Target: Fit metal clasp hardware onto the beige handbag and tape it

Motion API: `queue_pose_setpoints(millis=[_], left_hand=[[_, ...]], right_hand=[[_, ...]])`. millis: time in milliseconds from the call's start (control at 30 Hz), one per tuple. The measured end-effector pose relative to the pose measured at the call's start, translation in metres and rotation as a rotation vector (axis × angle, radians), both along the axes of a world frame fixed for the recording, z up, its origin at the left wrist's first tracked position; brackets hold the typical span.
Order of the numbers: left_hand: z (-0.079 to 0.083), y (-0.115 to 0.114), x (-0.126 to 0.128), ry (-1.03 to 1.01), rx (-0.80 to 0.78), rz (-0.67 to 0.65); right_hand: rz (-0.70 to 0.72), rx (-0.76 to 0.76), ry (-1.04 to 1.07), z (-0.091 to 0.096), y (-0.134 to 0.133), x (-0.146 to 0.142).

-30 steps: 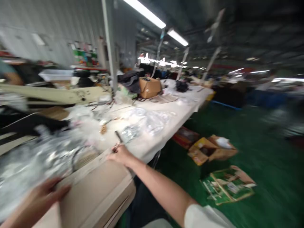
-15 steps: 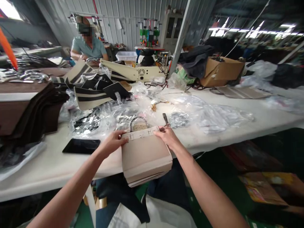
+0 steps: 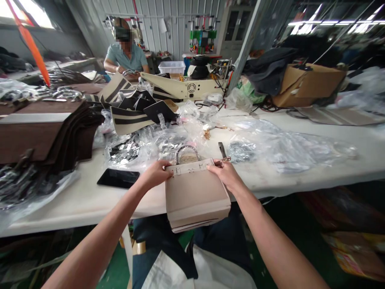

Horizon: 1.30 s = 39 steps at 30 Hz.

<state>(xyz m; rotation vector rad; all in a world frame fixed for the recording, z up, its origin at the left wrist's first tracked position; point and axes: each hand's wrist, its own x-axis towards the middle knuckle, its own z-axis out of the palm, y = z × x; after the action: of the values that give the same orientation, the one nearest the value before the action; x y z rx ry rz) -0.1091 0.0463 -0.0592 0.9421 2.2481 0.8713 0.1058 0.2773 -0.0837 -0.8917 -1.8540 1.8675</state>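
A beige handbag (image 3: pixel 195 196) with a small round handle lies over the near edge of the white table (image 3: pixel 90 200). My left hand (image 3: pixel 156 173) grips its top left corner, fingers closed on the rim. My right hand (image 3: pixel 226 174) grips the top right corner, and a small metal clasp with a dark strap (image 3: pixel 223 151) sticks up from its fingers. The bag's bottom hangs past the table edge above my lap.
A black phone (image 3: pixel 118 178) lies left of the bag. Crumpled clear plastic bags (image 3: pixel 270 148) cover the middle. Brown material (image 3: pixel 39 132) is stacked at left, striped bag panels (image 3: pixel 129 116) behind, a cardboard box (image 3: pixel 309 84) at right. Another person (image 3: pixel 126 56) sits at the far side.
The view swung from the right end of the table to straight ahead. Both hands came onto the bag's top corners, and the bag shifted slightly right.
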Motion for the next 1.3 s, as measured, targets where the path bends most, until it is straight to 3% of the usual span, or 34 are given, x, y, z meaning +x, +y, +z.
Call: queue_pose_setpoints(millis=[200, 367, 567, 733, 900, 1300], left_hand=[[0.006, 0.005, 0.001, 0.09, -0.031, -0.053], [0.006, 0.005, -0.002, 0.049, -0.04, -0.08], [0.0, -0.005, -0.002, -0.112, 0.046, -0.063], [-0.002, -0.006, 0.004, -0.068, 0.094, -0.01], [-0.003, -0.009, -0.001, -0.238, 0.12, 0.0], [0.001, -0.006, -0.006, -0.207, 0.101, 0.022]], right_hand=[[0.049, -0.102, -0.021, -0.002, 0.012, 0.001], [0.122, -0.179, -0.153, 0.005, 0.024, 0.001], [0.077, -0.103, -0.072, 0.003, 0.02, -0.002], [0.063, -0.088, -0.017, -0.002, 0.017, -0.003], [0.051, -0.049, 0.016, -0.003, 0.017, -0.003], [0.071, -0.058, 0.009, 0.002, 0.015, -0.001]])
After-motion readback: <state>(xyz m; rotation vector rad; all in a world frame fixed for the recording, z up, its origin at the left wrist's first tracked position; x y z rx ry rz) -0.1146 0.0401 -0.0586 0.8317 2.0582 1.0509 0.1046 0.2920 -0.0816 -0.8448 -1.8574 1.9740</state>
